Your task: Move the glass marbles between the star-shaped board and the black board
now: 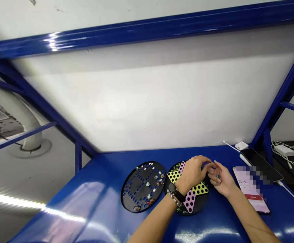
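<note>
The only camera, worn on the head, looked forward and slightly down across the blue surface [106, 182] toward the white wall [147, 108], seeing the left hand [192, 172] and right hand [221, 182] near, low in frame.

Phone screen [249, 190] pixelated (unreadable), star board [189, 200] half under left hand [194, 172], cables [292, 155] cut off right.

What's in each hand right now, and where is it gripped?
A small marble lies loose in the upturned palm of the right hand. Fingertips of the left hand reach it there; whether they pinch anything cannot be told.
</note>
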`<move>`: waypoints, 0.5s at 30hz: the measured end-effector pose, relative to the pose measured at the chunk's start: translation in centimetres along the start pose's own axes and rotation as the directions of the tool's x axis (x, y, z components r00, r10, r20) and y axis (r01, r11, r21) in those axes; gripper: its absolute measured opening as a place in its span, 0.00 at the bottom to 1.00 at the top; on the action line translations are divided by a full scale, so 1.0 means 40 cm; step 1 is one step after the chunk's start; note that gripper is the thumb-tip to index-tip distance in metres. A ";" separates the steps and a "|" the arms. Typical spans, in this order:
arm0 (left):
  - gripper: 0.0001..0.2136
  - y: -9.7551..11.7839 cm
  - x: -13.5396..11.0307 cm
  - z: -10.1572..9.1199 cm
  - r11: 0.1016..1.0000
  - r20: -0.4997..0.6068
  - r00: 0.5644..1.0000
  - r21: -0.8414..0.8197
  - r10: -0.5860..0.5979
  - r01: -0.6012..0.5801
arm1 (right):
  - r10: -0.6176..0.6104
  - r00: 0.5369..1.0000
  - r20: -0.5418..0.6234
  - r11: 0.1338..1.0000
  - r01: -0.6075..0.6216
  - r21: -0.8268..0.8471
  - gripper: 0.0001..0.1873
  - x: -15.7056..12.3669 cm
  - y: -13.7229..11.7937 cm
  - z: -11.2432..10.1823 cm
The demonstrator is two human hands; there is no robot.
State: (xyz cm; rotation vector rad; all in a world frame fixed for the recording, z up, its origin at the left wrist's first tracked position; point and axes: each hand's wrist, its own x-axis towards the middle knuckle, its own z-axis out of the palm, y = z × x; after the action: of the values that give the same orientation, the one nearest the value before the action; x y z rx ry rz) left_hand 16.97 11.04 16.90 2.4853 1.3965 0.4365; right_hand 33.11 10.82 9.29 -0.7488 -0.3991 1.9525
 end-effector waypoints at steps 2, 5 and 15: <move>0.11 -0.019 -0.005 0.013 0.995 0.078 0.997 0.094 -0.026 0.018 | 0.001 0.998 -0.057 0.998 0.003 0.069 0.13 0.002 -0.015 -0.014; 0.08 -0.029 -0.016 0.037 0.981 0.178 0.983 0.193 -0.043 0.008 | -0.023 0.994 -0.109 0.991 0.037 0.128 0.14 0.003 -0.030 -0.029; 0.09 0.081 -0.001 0.094 0.910 0.302 0.944 0.414 -0.132 -0.005 | -0.048 0.996 -0.073 0.994 0.055 0.094 0.14 0.003 -0.026 -0.031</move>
State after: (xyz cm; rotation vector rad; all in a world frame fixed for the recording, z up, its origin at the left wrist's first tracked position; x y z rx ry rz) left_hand 20.92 9.08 14.60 2.6508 1.5466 -0.3093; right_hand 34.57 11.35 8.90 -0.7360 -0.2767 1.8774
